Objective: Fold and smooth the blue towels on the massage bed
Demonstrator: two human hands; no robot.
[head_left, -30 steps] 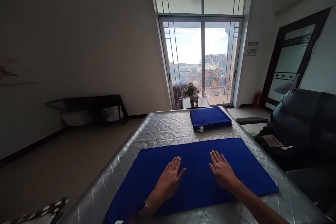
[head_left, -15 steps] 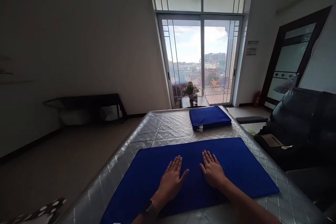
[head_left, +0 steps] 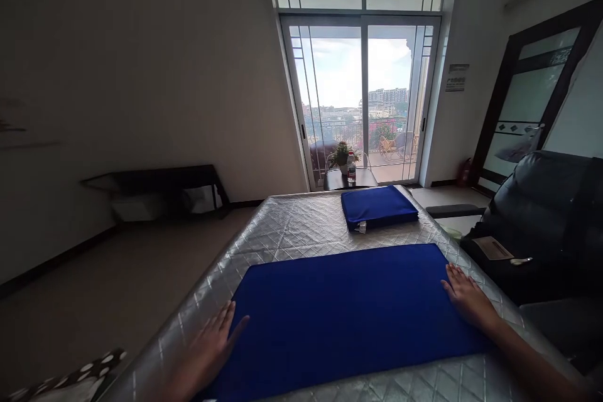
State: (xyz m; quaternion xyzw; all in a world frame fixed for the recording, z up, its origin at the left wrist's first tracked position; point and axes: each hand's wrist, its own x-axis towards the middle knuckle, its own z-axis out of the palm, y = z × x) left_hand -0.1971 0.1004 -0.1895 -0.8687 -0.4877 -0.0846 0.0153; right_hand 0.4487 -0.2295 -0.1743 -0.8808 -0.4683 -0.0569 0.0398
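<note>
A blue cloth [head_left: 348, 314] lies spread flat on a table with a silver quilted cover [head_left: 301, 226]. My left hand [head_left: 214, 342] is at the cloth's left edge, somewhat blurred, fingers stretched out and thumb over the blue. At the right edge rests my right hand [head_left: 467, 294], palm down with its fingers extended. Neither hand grips anything. Farther back on the cover sits a folded stack of blue cloth [head_left: 379, 206] with a small white tag on its near corner.
A black armchair [head_left: 556, 226] stands on the right, holding a brown card [head_left: 492, 248]. Beyond the table's far end, a small dark table [head_left: 339, 181] bears a plant and a bottle [head_left: 351, 166]. A dark low rack [head_left: 160, 191] is by the left wall.
Both hands have slid apart from the middle of the blue cloth, the left one to its left edge and the right one to its right edge. The view has shifted slightly.
</note>
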